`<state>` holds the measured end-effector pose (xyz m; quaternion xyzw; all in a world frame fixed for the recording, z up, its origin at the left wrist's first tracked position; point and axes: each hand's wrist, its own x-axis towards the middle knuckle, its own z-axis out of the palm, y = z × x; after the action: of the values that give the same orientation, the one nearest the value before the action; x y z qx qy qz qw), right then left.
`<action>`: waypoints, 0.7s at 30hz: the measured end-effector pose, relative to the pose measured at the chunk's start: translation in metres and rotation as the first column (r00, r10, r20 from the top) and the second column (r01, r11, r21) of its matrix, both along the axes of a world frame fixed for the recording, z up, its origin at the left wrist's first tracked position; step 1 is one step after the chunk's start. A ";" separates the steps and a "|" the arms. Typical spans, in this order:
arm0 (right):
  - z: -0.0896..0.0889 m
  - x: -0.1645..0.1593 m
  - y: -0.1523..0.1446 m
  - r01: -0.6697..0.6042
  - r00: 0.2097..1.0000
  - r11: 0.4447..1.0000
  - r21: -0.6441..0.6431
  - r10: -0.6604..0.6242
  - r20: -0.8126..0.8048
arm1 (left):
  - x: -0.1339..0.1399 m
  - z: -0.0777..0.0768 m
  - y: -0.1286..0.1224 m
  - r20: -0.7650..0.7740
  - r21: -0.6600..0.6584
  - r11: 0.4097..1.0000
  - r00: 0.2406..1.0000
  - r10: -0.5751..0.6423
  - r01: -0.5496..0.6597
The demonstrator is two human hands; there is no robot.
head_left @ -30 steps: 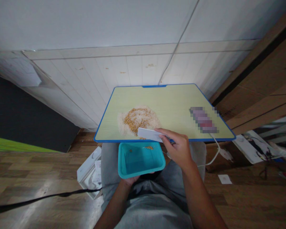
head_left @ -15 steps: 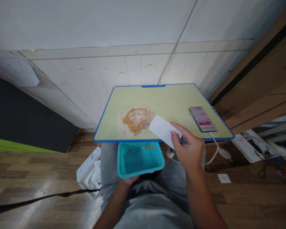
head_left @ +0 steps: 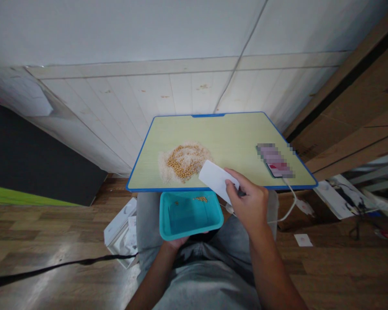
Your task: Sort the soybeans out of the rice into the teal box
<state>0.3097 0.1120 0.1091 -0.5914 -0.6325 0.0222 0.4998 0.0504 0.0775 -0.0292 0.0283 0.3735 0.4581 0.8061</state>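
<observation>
A teal plastic tray (head_left: 190, 221) sits just below the near table edge, with a small cluster of soybeans (head_left: 201, 199) at its far side. My left hand (head_left: 177, 242) holds it from underneath; most of the fingers are hidden by it. In my right hand (head_left: 250, 198) a white card (head_left: 217, 178) is pinched between thumb and fingers. Its far end reaches over the near part of the table, close to the right edge of a mixed pile of pale rice-like grains and soybeans (head_left: 185, 162).
The small table (head_left: 236, 133) has a yellow-green top and blue rim. A phone (head_left: 274, 160) with a white cable (head_left: 291, 206) lies at its right. Cardboard boxes (head_left: 352, 107) stand on the right. An open white box (head_left: 122, 232) is on the floor at left.
My right hand has drawn the white card slightly left and toward me, away from the pile's right side. The tray and my left hand stay nearly in place.
</observation>
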 end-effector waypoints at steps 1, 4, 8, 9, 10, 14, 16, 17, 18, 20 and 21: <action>-0.001 0.001 0.000 0.014 1.000 1.000 0.008 -0.014 -0.007 | 0.000 -0.001 0.000 0.005 -0.007 1.000 1.000 0.007 -0.007; -0.006 0.003 0.001 0.071 0.997 0.996 0.049 -0.069 -0.045 | -0.001 -0.001 0.001 0.004 -0.024 1.000 1.000 0.009 -0.009; -0.010 0.005 0.003 0.097 0.994 0.994 0.045 -0.094 -0.064 | 0.000 -0.001 0.001 0.015 -0.025 1.000 1.000 0.013 -0.013; -0.010 0.006 0.003 0.099 0.993 0.994 0.048 -0.096 -0.067 | 0.000 -0.001 0.001 0.017 -0.021 1.000 1.000 0.013 -0.012; -0.009 0.007 0.003 0.104 0.992 0.993 0.056 -0.100 -0.071 | 0.000 -0.003 0.001 0.013 -0.016 1.000 1.000 0.009 -0.009; -0.008 0.009 0.003 0.118 0.990 0.991 0.056 -0.113 -0.086 | -0.005 -0.019 -0.001 -0.003 0.020 1.000 1.000 -0.013 0.013; -0.007 0.009 0.003 0.134 0.987 0.989 0.055 -0.128 -0.099 | -0.008 -0.032 0.000 0.051 0.077 0.997 0.998 -0.029 0.025; -0.007 0.008 0.003 0.150 0.984 0.987 0.055 -0.143 -0.105 | -0.011 -0.040 0.000 0.085 0.121 0.992 0.995 -0.049 0.038; -0.006 0.008 0.003 0.169 0.981 0.984 0.053 -0.162 -0.109 | -0.013 -0.047 0.000 0.119 0.174 0.983 0.990 -0.080 0.059; -0.005 0.007 0.004 0.196 0.975 0.980 0.042 -0.190 -0.112 | -0.018 -0.060 0.001 0.184 0.287 0.953 0.971 -0.150 0.093; -0.004 0.007 0.004 0.202 0.974 0.979 0.037 -0.197 -0.112 | -0.020 -0.065 0.001 0.214 0.342 0.933 0.957 -0.194 0.113</action>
<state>0.3168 0.1163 0.1051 -0.6376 -0.5423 -0.0116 0.5471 0.0303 0.0787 -0.0939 0.1340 0.1874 0.4487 0.8635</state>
